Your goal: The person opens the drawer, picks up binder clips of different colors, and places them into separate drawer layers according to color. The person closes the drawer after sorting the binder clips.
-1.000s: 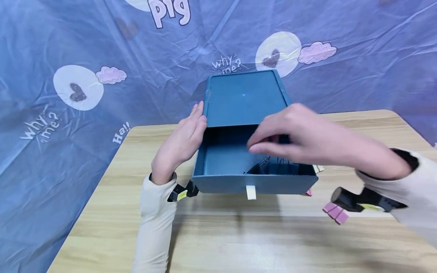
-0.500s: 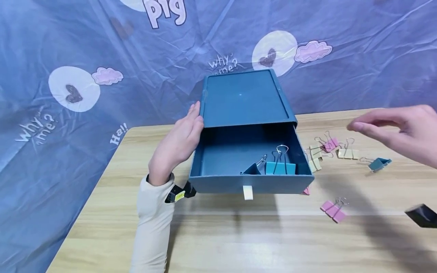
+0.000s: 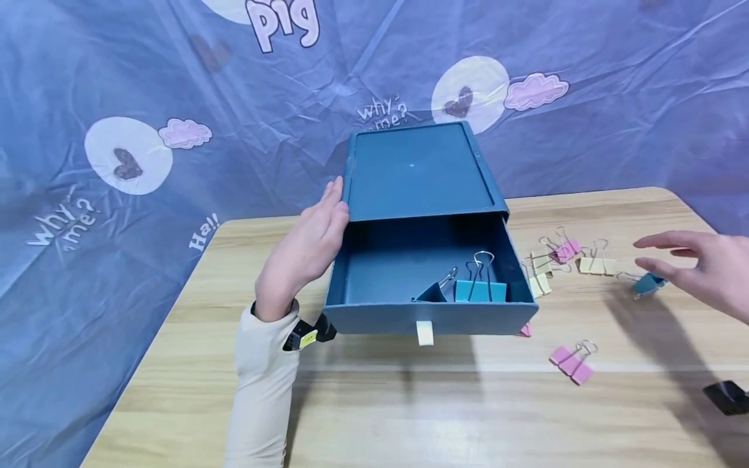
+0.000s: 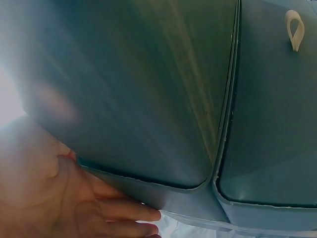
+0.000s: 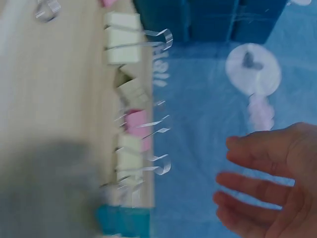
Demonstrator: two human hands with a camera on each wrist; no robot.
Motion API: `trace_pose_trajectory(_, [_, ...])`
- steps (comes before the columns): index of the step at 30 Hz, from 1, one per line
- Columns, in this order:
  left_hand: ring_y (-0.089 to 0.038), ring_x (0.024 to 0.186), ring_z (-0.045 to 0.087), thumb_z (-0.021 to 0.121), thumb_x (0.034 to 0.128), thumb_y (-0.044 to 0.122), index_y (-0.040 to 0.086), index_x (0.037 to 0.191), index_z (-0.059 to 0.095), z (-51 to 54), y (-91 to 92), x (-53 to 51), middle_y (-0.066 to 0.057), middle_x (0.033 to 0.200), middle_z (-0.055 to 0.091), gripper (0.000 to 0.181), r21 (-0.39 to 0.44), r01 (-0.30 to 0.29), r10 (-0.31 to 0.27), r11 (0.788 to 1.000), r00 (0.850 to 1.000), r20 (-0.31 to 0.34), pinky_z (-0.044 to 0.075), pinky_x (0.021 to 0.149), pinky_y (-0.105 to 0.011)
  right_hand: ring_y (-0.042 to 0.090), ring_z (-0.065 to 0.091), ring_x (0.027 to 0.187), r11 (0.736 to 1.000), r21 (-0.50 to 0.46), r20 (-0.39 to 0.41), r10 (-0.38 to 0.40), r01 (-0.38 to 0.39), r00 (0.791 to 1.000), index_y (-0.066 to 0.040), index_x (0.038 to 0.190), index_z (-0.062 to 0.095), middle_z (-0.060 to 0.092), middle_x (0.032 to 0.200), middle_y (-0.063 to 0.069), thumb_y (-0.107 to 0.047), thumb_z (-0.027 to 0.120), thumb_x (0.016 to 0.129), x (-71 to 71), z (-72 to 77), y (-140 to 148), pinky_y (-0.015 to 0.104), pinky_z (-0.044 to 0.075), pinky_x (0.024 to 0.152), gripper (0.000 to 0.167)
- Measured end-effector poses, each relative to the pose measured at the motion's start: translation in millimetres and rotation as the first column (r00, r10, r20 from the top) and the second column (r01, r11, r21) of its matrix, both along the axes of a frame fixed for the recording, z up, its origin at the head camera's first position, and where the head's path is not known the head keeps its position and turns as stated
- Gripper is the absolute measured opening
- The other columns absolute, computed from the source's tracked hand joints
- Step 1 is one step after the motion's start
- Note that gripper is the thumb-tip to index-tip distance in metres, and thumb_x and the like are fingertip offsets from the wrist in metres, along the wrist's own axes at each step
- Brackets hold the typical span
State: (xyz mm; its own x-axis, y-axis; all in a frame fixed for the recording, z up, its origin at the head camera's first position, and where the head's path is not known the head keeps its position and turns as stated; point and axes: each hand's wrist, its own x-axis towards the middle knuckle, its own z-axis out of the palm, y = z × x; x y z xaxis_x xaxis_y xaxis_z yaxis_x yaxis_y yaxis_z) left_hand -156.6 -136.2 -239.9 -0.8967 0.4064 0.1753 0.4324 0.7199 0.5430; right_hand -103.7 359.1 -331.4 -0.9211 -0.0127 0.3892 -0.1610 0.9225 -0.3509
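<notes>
A blue drawer box (image 3: pixel 418 175) stands on the table with its drawer (image 3: pixel 374 318) pulled out toward me. My left hand (image 3: pixel 301 257) rests with straight fingers against the box's left side; the left wrist view shows its fingers (image 4: pixel 124 210) along the blue wall. Inside the drawer's right front lie a teal binder clip (image 3: pixel 481 291) and a darker-looking one (image 3: pixel 432 294). At the right, my right hand (image 3: pixel 705 270) hovers with fingers apart beside a teal binder clip (image 3: pixel 645 285) on the table. Nothing is between its fingers (image 5: pixel 255 186) in the right wrist view.
Pink (image 3: pixel 566 249) and pale yellow binder clips (image 3: pixel 597 266) lie right of the box. Nearer the front is another pink clip (image 3: pixel 572 365). A white pull tab (image 3: pixel 425 333) hangs on the drawer front. A blue printed cloth (image 3: pixel 263 130) hangs behind the table.
My right hand has moved from above the drawer to the right side of the table, then lower toward the teal clip, its fingers now spread. The left hand stays on the box.
</notes>
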Motion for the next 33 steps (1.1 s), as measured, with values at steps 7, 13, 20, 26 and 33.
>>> trace_pose_trajectory(7, [-0.016, 0.146, 0.007, 0.016, 0.104, 0.035, 0.0, 0.153, 0.011, -1.5, 1.6, 0.6, -0.008, 0.16, 0.009, 0.06, -0.006, 0.009, -0.008, 1.0, 1.0, 0.004, 0.011, 0.118, -0.033, 0.018, 0.051, 0.122, 0.987, -0.121, 0.004, -0.104, 0.104, 0.995, -0.029, 0.121, 0.064, 0.048, 0.145, -0.002, -0.019, 0.07, 0.089, 3.9, -60.8, 25, 0.034, 0.044, 0.093, 0.034])
trace_pose_trajectory(13, [-0.016, 0.146, 0.007, 0.018, 0.1039, 0.033, 0.0, 0.153, 0.012, -0.5, 2.7, 1.0, -0.009, 0.16, 0.01, 0.06, 0.005, 0.009, -0.009, 1.0, 1.0, -0.006, 0.011, 0.118, -0.032, 0.063, 0.035, 0.114, 0.955, -0.197, 0.087, -0.21, 0.224, 0.974, 0.015, 0.135, 0.039, 0.034, 0.136, 0.044, -0.017, 0.066, 0.091, 15.6, -63.8, 12, 0.066, 0.034, 0.086, 0.061])
trace_pose_trajectory(20, [-0.018, 0.146, 0.008, 0.017, 0.1037, 0.033, -0.001, 0.153, 0.012, -0.3, 0.7, 1.1, -0.01, 0.16, 0.01, 0.06, 0.008, -0.005, 0.005, 1.0, 1.0, -0.008, 0.011, 0.118, -0.033, 0.06, 0.029, 0.126, 0.858, -0.36, 0.304, -0.263, 0.366, 0.916, 0.012, 0.149, 0.011, 0.024, 0.143, 0.043, -0.031, 0.058, 0.095, 14.8, -67.1, 13, 0.044, 0.039, 0.105, 0.083])
trace_pose_trajectory(26, [-0.016, 0.146, 0.007, 0.018, 0.1036, 0.033, -0.001, 0.153, 0.012, -0.6, 1.1, 1.6, -0.01, 0.16, 0.01, 0.06, 0.012, -0.004, 0.005, 1.0, 1.0, -0.014, 0.011, 0.118, -0.033, -0.011, 0.054, 0.083, 0.834, -0.365, 0.352, -0.286, 0.413, 0.891, 0.013, 0.145, 0.026, 0.055, 0.126, 0.033, -0.04, 0.061, 0.092, 15.8, -70.3, 16, 0.004, 0.035, 0.053, 0.083])
trace_pose_trajectory(33, [-0.016, 0.146, 0.007, 0.018, 0.1037, 0.033, 0.0, 0.153, 0.012, -1.6, 0.6, 2.4, -0.01, 0.16, 0.01, 0.06, 0.018, -0.006, 0.007, 1.0, 1.0, -0.011, 0.011, 0.118, -0.033, -0.026, 0.034, 0.062, 0.841, -0.369, 0.292, -0.299, 0.396, 0.908, -0.032, 0.1, 0.067, 0.036, 0.064, -0.049, -0.042, 0.068, 0.087, 15.4, -77.4, 8, 0.01, 0.035, 0.055, 0.016])
